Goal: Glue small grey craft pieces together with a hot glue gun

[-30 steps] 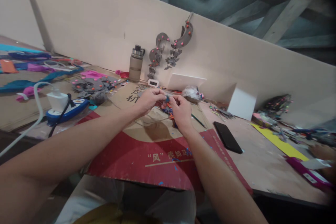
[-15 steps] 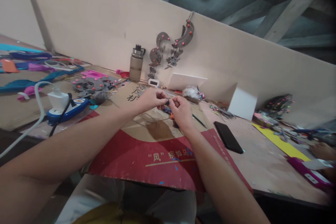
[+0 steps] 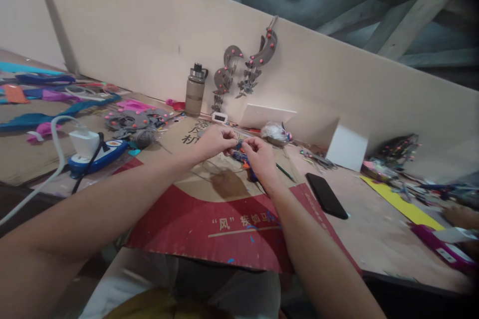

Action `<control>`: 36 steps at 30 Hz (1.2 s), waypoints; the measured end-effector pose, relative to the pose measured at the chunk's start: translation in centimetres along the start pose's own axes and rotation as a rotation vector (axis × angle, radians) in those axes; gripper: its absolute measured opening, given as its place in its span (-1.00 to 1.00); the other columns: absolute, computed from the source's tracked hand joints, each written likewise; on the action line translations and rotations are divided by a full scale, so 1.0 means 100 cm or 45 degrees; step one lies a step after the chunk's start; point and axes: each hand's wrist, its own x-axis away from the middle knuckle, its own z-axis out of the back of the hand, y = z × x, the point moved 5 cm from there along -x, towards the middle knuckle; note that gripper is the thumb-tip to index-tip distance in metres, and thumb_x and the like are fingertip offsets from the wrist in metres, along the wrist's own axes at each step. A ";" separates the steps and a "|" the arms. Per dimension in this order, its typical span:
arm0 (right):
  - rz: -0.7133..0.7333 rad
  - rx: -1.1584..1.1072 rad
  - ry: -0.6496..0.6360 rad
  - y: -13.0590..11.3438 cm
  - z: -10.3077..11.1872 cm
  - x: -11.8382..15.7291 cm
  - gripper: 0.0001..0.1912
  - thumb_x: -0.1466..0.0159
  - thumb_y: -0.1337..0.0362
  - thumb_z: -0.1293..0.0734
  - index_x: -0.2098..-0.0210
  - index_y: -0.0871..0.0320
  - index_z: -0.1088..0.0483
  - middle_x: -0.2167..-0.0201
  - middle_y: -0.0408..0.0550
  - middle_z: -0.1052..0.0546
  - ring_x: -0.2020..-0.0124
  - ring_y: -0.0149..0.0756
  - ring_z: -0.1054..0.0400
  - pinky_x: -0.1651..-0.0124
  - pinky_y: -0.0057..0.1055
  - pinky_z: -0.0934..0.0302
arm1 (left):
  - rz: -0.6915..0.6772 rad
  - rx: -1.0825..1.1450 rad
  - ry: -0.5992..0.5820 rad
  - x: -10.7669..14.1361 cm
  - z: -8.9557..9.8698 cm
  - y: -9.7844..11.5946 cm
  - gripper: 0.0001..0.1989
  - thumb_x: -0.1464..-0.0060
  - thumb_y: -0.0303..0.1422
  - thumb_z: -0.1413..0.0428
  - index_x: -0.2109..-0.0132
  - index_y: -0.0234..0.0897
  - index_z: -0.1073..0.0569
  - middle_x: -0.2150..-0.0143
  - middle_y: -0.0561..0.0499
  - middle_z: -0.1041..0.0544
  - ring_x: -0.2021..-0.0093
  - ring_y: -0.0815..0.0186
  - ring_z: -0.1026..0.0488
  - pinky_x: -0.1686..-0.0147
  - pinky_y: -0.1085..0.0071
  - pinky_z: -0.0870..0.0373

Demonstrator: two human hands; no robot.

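Left hand (image 3: pixel 216 143) and right hand (image 3: pixel 261 157) near the centre of the frame, fingertips almost meeting. Both pinch a small dark-blue piece (image 3: pixel 239 145) between thumb and finger; its exact shape is too small to tell. Just below, partly behind the right hand, a cluster of blue and orange bits (image 3: pixel 241 158). Under the forearms, a red-and-tan cardboard sheet (image 3: pixel 232 244) with printed characters, blue scraps on its red part. Green pencil (image 3: pixel 285 172) right of the right hand; black phone (image 3: pixel 326 195) farther right, lying flat on the surface (image 3: pixel 377 239).

Above the hands: upright bottle (image 3: pixel 195 94), a small white display device (image 3: pixel 219 118) near its foot. Grey crescent ornaments (image 3: pixel 266 51) with pink and orange dots hang on the wall (image 3: pixel 130 25), upper centre.

Left of frame: a pile of similar grey pieces (image 3: pixel 129 119); nearer, a blue power strip (image 3: pixel 98 160) bearing a white plug (image 3: pixel 84 142). Right edge: yellow sheet (image 3: pixel 398 199), magenta object (image 3: pixel 441 249), and another person's hand (image 3: pixel 460 217), blurred.
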 end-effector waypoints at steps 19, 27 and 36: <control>0.117 0.171 0.031 -0.005 0.001 0.003 -0.81 -0.16 0.20 -0.22 0.42 0.16 -0.39 0.59 -0.19 -0.33 0.53 -0.40 -0.16 0.40 -0.44 -0.02 | 0.078 0.036 -0.131 0.003 -0.003 0.004 -0.84 0.03 -0.34 -0.15 0.36 -0.39 -0.51 0.50 -0.06 -0.54 0.52 0.37 -0.46 0.53 0.46 -0.40; 0.191 0.154 -0.008 -0.007 -0.005 0.008 -0.77 -0.25 0.21 -0.16 0.34 0.16 -0.40 0.41 -0.08 -0.47 0.35 -0.31 -0.29 0.24 -0.38 -0.12 | 0.009 -0.199 0.334 -0.001 0.031 -0.002 -0.92 0.09 -0.41 -0.14 0.44 -0.33 -0.49 0.55 0.02 -0.49 0.57 0.40 -0.40 0.57 0.51 -0.31; 0.602 -0.107 -0.303 -0.059 -0.005 0.036 -0.78 -0.29 0.20 -0.20 0.26 0.13 -0.44 0.32 -0.06 -0.48 0.25 -0.34 -0.34 0.14 -0.40 -0.19 | 0.006 0.713 0.938 -0.016 0.118 -0.054 -0.85 0.16 -0.37 -0.19 0.40 -0.34 -0.40 0.48 0.03 -0.49 0.49 0.38 -0.47 0.58 0.55 -0.27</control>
